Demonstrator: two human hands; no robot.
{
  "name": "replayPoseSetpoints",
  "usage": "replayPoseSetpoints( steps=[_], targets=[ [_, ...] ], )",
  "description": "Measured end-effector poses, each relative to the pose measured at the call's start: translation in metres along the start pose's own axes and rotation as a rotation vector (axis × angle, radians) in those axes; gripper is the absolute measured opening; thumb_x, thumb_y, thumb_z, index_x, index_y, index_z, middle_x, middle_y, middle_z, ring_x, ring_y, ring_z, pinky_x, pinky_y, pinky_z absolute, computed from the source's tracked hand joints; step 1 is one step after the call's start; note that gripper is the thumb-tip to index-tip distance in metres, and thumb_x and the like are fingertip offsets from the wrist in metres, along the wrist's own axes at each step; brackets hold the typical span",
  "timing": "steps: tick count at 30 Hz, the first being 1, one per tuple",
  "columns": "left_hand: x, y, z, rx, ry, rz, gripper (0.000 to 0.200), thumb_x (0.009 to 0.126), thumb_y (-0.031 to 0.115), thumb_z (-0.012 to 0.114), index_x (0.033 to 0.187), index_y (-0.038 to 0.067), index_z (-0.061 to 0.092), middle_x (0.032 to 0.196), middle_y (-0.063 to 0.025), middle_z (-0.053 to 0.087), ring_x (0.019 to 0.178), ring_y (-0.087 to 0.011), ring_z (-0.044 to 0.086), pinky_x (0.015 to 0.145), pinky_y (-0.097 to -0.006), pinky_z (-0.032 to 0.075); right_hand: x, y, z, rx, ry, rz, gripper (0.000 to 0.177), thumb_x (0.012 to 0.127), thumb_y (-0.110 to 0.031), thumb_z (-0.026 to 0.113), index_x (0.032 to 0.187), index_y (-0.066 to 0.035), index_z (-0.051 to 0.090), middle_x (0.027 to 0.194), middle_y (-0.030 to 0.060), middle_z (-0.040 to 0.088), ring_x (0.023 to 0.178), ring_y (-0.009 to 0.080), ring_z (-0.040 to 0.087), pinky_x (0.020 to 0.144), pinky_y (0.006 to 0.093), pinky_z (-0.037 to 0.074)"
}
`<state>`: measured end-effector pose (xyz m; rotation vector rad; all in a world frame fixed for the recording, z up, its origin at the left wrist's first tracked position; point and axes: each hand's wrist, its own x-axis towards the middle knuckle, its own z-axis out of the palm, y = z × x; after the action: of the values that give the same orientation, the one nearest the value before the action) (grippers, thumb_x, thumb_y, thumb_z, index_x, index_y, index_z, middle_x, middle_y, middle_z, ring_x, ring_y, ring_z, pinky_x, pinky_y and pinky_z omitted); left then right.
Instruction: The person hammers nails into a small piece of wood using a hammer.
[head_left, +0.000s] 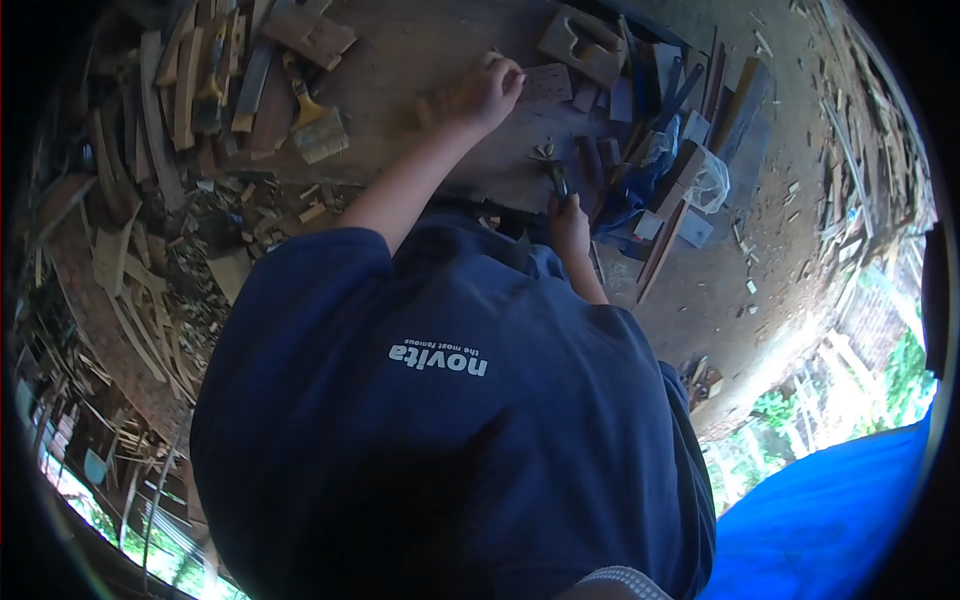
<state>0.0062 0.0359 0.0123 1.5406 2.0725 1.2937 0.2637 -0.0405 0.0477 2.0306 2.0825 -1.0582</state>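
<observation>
- Evidently, the right hand (569,226) is closed around a slim dark tool (559,180), whose long axis points away from the body, leaning slightly left.
- Farther out, left of that tool, is the left hand (490,92), fingers curled; whether it pinches anything, I cannot tell.
- Just right of it: a flat brown wooden block (548,84).

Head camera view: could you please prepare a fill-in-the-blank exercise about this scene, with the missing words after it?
The person's ____ hand holds the small dark tool.
On the dark blue cloth shirt, the largest white word is ____.
In the picture, the flat paintbrush with a yellow-and-black handle lies to the ____ of the left hand.

Missing words: right; novita; left.
</observation>
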Motion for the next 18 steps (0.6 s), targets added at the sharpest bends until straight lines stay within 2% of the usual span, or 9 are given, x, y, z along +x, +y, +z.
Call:
replayPoseSetpoints(
  steps=[4, 6, 8, 9, 11, 15, 18],
  targets=[
    [0.056, 0.011, 0.048, -0.039, -0.130, -0.001, 0.008, 0.081, 0.018, 0.068, 0.085, 0.011, 0.067, 0.094, -0.0090, 0.059, 0.099, -0.0294, 0.057, 0.081, -0.0393, 0.049, 0.006, 0.015, 0.001, -0.023, -0.035, 0.013, 0.041, 0.091, -0.040, 0.053, 0.111, -0.004, 0.050, 0.087, 0.0301, 0.063, 0.084, 0.0497, 0.060, 0.071, 0.0567, 0.048],
    [0.082, 0.012, 0.069, 0.112, -0.177, 0.089, 0.007, 0.079, 0.018, 0.067, 0.085, 0.014, 0.069, 0.098, -0.0057, 0.059, 0.101, -0.0279, 0.056, 0.083, -0.0406, 0.050, 0.009, 0.019, -0.002, -0.032, -0.070, 0.016, 0.044, 0.090, -0.042, 0.052, 0.116, -0.006, 0.049, 0.087, 0.0289, 0.064, 0.084, 0.0493, 0.061, 0.073, 0.0564, 0.049],
    [0.099, 0.008, 0.089, 0.123, -0.255, 0.072, 0.010, 0.077, 0.020, 0.068, 0.086, 0.016, 0.069, 0.099, -0.0044, 0.060, 0.101, -0.0271, 0.056, 0.085, -0.0402, 0.050, 0.012, 0.016, -0.009, -0.074, -0.143, 0.053, 0.047, 0.089, -0.043, 0.052, 0.120, -0.007, 0.048, 0.089, 0.0288, 0.064, 0.084, 0.0493, 0.061, 0.072, 0.0563, 0.050],
    [0.106, 0.013, 0.093, 0.200, -0.316, 0.001, 0.011, 0.076, 0.021, 0.069, 0.086, 0.017, 0.069, 0.099, -0.0044, 0.060, 0.102, -0.0267, 0.056, 0.085, -0.0403, 0.049, 0.012, 0.014, -0.012, -0.022, -0.118, 0.066, 0.042, 0.090, -0.041, 0.055, 0.106, -0.002, 0.053, 0.089, 0.0304, 0.063, 0.087, 0.0490, 0.060, 0.074, 0.0563, 0.048],
    [0.116, 0.016, 0.104, 0.320, -0.403, -0.084, 0.013, 0.074, 0.024, 0.070, 0.086, 0.018, 0.069, 0.101, -0.0044, 0.060, 0.105, -0.0250, 0.056, 0.087, -0.0407, 0.049, 0.015, 0.017, -0.017, -0.013, -0.127, 0.064, 0.042, 0.089, -0.041, 0.055, 0.107, -0.003, 0.052, 0.088, 0.0301, 0.064, 0.086, 0.0488, 0.060, 0.073, 0.0558, 0.049],
    [0.122, 0.018, 0.116, 0.465, -0.459, -0.023, 0.010, 0.077, 0.025, 0.070, 0.083, 0.017, 0.067, 0.101, -0.0044, 0.059, 0.107, -0.0238, 0.055, 0.087, -0.0406, 0.049, 0.021, 0.022, -0.024, 0.004, -0.194, 0.045, 0.043, 0.089, -0.041, 0.057, 0.110, -0.004, 0.052, 0.086, 0.0289, 0.064, 0.084, 0.0475, 0.062, 0.070, 0.0549, 0.050],
    [0.125, 0.012, 0.118, 0.436, -0.484, 0.026, 0.009, 0.079, 0.024, 0.068, 0.084, 0.016, 0.068, 0.101, -0.0042, 0.059, 0.109, -0.0225, 0.054, 0.086, -0.0399, 0.049, 0.024, 0.025, -0.026, 0.006, -0.228, 0.039, 0.044, 0.088, -0.041, 0.058, 0.113, -0.005, 0.052, 0.087, 0.0282, 0.065, 0.083, 0.0464, 0.063, 0.070, 0.0548, 0.051]
  ],
)
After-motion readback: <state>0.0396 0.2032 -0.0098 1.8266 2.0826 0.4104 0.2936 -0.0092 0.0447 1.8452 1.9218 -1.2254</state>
